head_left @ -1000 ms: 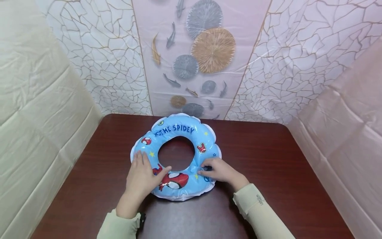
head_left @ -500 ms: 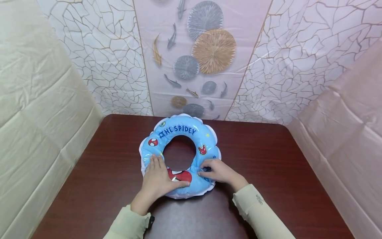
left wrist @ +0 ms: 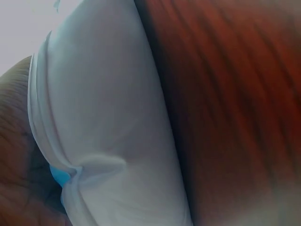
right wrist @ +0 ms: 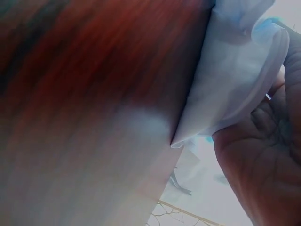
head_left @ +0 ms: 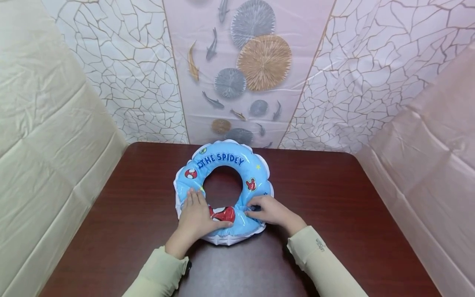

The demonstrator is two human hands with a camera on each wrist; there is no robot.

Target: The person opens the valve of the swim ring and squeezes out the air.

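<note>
A blue inflatable swim ring with red cartoon prints and "THE SPIDEY" lettering lies on the dark table, toward its back half. My left hand rests on the ring's lower left, fingers straight and thumb spread across the red printed face. At the lower right, my right hand pinches the ring with curled thumb and fingers, which hide the gripped spot. The ring's white underside fills much of the left wrist view. In the right wrist view, the palm is beside the ring's white seam.
The reddish-brown wooden table reaches back to a patterned cloth wall. Pale cloth panels stand along its left and right sides. A dark band shows at the left cuff.
My left hand has moved right across the ring, and the ring's left side has shifted inward with it, so the ring looks narrower. My right hand keeps its grip in about the same place.
</note>
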